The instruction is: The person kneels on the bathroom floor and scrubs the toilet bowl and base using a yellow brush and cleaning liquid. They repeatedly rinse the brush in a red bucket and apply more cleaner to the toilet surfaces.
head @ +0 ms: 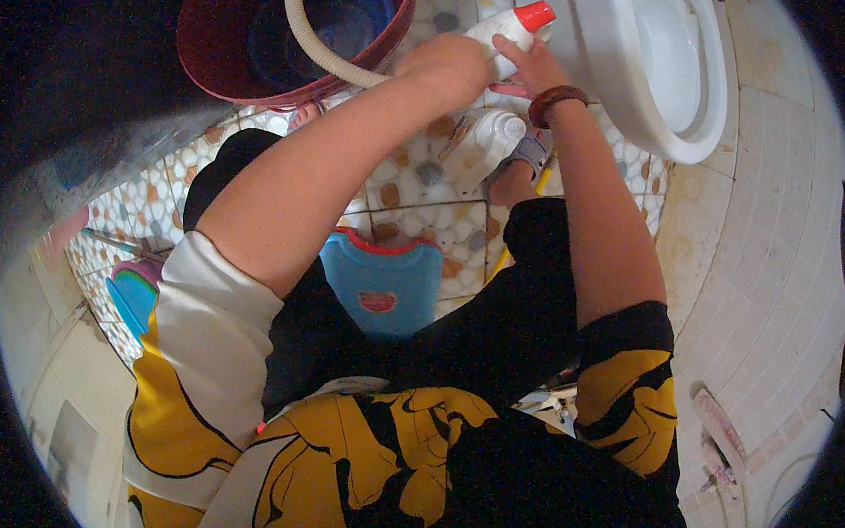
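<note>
A white plastic bottle with a red cap (502, 34) is held at the top centre, tilted with its cap towards the upper right. My right hand (450, 66) is closed around its lower end, the fingers mostly hidden behind the back of the hand. On the cap side, my left hand (531, 68), below a brown bracelet, has its thumb and fingers on the bottle. Beneath both hands, a second white bottle with a white cap (484, 139) stands by my foot on the pebble-patterned tile floor (391, 174).
A white ceramic basin (717, 107) lies at the upper right. Upper left is a dark red tub (277, 98) with a beige corrugated hose (324, 58) across it. A blue plastic stool (388, 286) sits between my legs. At the left are a blue plastic item (127, 302) and a thin stick (114, 241).
</note>
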The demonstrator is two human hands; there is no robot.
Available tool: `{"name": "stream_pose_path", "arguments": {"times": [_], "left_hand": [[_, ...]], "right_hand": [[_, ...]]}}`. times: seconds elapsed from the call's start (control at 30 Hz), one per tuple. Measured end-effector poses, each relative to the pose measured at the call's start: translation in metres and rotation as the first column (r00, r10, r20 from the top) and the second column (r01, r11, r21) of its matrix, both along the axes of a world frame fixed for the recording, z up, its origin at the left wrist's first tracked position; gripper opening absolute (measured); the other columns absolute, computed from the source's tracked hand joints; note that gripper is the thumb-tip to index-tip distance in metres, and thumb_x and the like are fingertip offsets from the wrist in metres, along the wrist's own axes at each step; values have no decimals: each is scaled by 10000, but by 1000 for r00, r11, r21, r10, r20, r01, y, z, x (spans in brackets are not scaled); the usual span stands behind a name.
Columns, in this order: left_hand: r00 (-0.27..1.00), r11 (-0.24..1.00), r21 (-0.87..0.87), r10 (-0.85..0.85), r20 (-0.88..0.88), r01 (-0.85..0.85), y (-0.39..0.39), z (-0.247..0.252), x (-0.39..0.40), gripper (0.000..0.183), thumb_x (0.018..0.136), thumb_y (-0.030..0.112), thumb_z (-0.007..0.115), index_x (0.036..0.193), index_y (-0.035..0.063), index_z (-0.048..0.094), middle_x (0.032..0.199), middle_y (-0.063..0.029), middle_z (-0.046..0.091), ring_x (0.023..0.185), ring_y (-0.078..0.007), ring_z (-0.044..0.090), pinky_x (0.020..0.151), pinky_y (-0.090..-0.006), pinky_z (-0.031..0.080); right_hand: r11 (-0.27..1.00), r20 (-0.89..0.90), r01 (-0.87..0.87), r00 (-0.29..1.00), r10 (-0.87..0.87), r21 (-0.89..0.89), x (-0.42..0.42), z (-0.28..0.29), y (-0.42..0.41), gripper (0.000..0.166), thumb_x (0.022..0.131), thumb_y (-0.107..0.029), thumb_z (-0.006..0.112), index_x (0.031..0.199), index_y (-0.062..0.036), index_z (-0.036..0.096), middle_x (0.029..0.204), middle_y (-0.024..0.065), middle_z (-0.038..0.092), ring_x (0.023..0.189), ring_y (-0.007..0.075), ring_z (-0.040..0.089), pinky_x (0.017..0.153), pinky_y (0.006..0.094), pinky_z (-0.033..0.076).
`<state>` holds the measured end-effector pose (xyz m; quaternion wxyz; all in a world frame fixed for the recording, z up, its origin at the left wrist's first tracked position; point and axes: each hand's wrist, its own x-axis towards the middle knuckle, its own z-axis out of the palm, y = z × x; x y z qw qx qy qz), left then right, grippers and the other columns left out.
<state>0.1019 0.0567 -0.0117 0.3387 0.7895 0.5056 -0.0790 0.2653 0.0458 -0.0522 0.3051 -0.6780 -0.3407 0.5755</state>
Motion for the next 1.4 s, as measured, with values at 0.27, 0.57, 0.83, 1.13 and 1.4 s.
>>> {"name": "stream_pose_path", "arguments": {"times": [0.27, 0.57, 0.83, 1.13, 1.4], "left_hand": [[993, 985, 128, -108, -42, 112, 10, -16, -14, 226, 789, 163, 531, 875, 11, 676, 889, -196, 648, 816, -348, 643, 739, -446, 513], [998, 958, 281, -61, 24, 52, 25, -37, -30, 241, 830, 185, 477, 833, 27, 659, 875, -191, 641, 833, -345, 632, 729, -455, 510], [963, 958, 104, -268, -17, 268, 33, -23, -29, 228, 788, 125, 522, 897, -8, 672, 935, -205, 643, 852, -339, 637, 764, -421, 496], [945, 940, 101, -328, 13, 325, 25, -7, -26, 221, 812, 191, 515, 761, 60, 686, 815, -177, 645, 759, -342, 633, 666, -434, 509], [986, 980, -151, -143, -88, 128, 15, 30, -24, 252, 827, 155, 472, 928, -7, 636, 938, -210, 638, 856, -370, 632, 732, -472, 510]], "right_hand": [[999, -170, 39, 984, -44, -34, 6, 26, 1, 496, 804, -206, 686, 1208, -97, 419, 1114, 61, 528, 958, 223, 577, 728, 398, 582], [980, -116, -192, 973, 198, 56, 24, 23, 1, 528, 804, -178, 682, 1242, -99, 397, 1135, 78, 531, 981, 212, 576, 743, 340, 571], [955, -130, -276, 948, 289, 108, 38, 17, -4, 587, 774, -200, 718, 1251, -94, 393, 1109, 106, 557, 934, 202, 595, 718, 297, 561], [915, 50, -358, 933, 355, 188, 32, 5, 3, 645, 730, -191, 741, 1268, -83, 402, 1161, 108, 551, 1032, 234, 560, 835, 354, 500], [932, 540, -331, 817, 204, 150, -29, -4, 20, 614, 731, -189, 722, 1233, -60, 394, 1122, 228, 562, 1044, 381, 545, 869, 418, 437]]}}
